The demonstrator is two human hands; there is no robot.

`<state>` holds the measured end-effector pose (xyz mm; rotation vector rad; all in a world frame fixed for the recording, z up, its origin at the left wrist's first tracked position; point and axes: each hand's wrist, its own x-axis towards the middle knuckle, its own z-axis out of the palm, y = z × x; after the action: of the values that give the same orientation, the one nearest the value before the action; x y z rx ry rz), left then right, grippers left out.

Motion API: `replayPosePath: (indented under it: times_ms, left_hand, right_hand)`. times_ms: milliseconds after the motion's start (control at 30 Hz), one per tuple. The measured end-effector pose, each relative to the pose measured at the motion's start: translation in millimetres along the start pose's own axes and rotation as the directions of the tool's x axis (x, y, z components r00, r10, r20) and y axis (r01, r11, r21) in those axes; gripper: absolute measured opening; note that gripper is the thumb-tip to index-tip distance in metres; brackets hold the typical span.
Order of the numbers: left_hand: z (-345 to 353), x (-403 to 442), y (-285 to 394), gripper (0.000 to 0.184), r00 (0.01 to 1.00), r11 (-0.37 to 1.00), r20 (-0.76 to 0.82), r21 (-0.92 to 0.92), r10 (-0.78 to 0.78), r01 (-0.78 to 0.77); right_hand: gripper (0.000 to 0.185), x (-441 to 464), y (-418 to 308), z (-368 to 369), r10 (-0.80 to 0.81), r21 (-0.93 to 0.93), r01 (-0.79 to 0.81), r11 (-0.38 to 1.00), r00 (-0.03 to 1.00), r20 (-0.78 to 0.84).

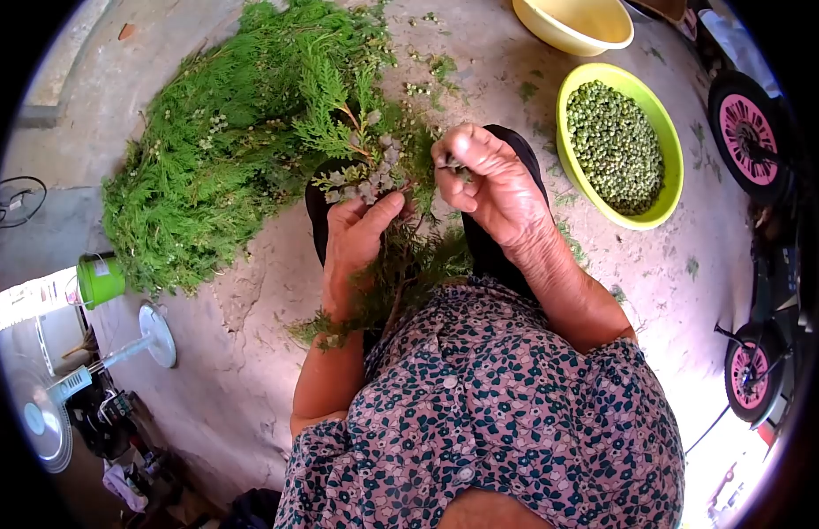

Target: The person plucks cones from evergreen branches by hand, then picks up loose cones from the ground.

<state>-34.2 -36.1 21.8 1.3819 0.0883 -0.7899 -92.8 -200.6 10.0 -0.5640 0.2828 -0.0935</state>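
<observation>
Floral shirt (480,414) foremost; left hand (356,234) gripping sprig (389,166); right hand (497,181) pinching cone (456,166); lime basin (674,169) holding green cones (617,145).

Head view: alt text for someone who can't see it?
A person's left hand holds a leafy green sprig bearing greyish cones; the right hand pinches small dark pieces. A large heap of green cuttings lies at left, a round lime-green basin of small green pieces at right.

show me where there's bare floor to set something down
Bare grey floor lies between the round white fan base and the left forearm. Another patch, lightly littered, borders the round lime-green bowl and right forearm. Crowded: the heaped feathery green branches.
</observation>
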Motion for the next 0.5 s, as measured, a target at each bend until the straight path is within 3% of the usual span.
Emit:
replayPosePath:
  times_ms: [67,133,167,200,267,400,467,500]
  left_hand:
    - [1.2,-0.2,-0.6,0.021,1.000,1.000,-0.017,0.016,-0.021,0.021]
    - [4.6,-1.2,-2.6,0.020,0.999,0.999,-0.034,0.033,0.019,-0.018]
    - [4.6,-0.8,-4.7,0.020,0.999,0.999,-0.034,0.033,0.017,-0.016]
    - [3.6,0.0,-7.8,0.019,0.999,0.998,0.006,0.031,0.048,-0.049]
    - [3.4,0.0,-10.4,0.018,0.996,0.996,0.045,0.027,0.081,-0.082]
    - [7.8,-8.5,-1.8,0.017,0.994,0.994,0.059,-0.064,0.088,-0.084]
    - [8.8,-11.1,-0.1,0.016,0.997,0.995,0.050,-0.084,0.052,-0.048]
    - [7.6,-10.3,-3.2,0.015,0.994,0.994,0.027,-0.020,0.109,-0.109]
  right_hand:
    - [0.012,1.0,4.1,10.0,-0.073,-0.197,0.062,0.978,0.996,-0.049]
    - [0.018,0.5,7.0,16.5,-0.173,-0.522,0.144,0.841,0.985,-0.006]
    - [0.021,4.9,11.8,13.2,-0.403,-0.764,0.395,0.511,0.895,0.193]
    - [0.022,5.9,10.0,14.6,-0.451,-0.835,0.466,0.291,0.837,0.310]
    - [0.018,7.2,12.5,14.8,-0.464,-0.851,0.507,0.138,0.792,0.397]
    - [0.015,7.3,20.2,12.9,-0.479,-0.870,0.477,0.128,0.798,0.367]
    - [0.011,7.5,25.1,12.9,-0.564,-0.857,0.423,0.293,0.801,0.202]
    - [0.011,7.4,25.6,12.2,-0.564,-0.858,0.424,0.292,0.800,0.203]
